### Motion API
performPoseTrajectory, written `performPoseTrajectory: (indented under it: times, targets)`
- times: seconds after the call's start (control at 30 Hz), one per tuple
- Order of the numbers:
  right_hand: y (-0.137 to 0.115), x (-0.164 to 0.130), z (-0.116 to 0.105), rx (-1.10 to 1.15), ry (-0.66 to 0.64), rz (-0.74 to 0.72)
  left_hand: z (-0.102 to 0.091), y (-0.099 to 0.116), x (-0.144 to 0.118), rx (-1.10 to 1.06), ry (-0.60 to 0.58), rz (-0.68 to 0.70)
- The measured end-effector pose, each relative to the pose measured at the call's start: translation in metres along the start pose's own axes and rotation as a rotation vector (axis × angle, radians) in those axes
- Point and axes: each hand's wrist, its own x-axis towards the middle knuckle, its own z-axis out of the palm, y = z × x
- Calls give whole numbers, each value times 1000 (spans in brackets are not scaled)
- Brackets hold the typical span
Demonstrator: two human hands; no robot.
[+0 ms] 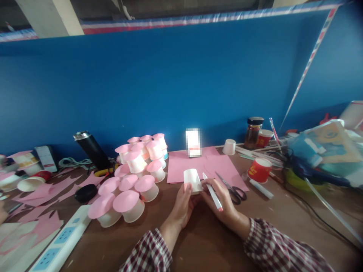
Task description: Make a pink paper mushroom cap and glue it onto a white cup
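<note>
My left hand [185,202] is closed around a white paper cup [193,180], thumb on its near side, above the brown table. Close beside it, my right hand [222,200] grips a white marker pen [213,193] with a red end toward me; its other end points at the cup. Whether the marker tip touches the cup I cannot tell. Behind both hands lie pink paper sheets [176,166], with black-handled scissors [234,190] at their right edge. To the left stand several paper cups topped with pink paper cones [129,200], some of them stacked.
A white power strip [64,238] and pink paper scraps [47,192] lie at left, near a black flask [92,151]. A red cup [259,170], a glue stick [261,189], a jar [253,134] and a cable [314,217] are at right. A blue partition [181,83] stands behind.
</note>
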Motion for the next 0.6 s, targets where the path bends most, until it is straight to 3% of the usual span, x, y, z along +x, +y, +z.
performPoseTrajectory:
  times: [0.6]
  targets:
    - [3,-1,1,-5,11,-21,1,2,-1,-11,-2,-8]
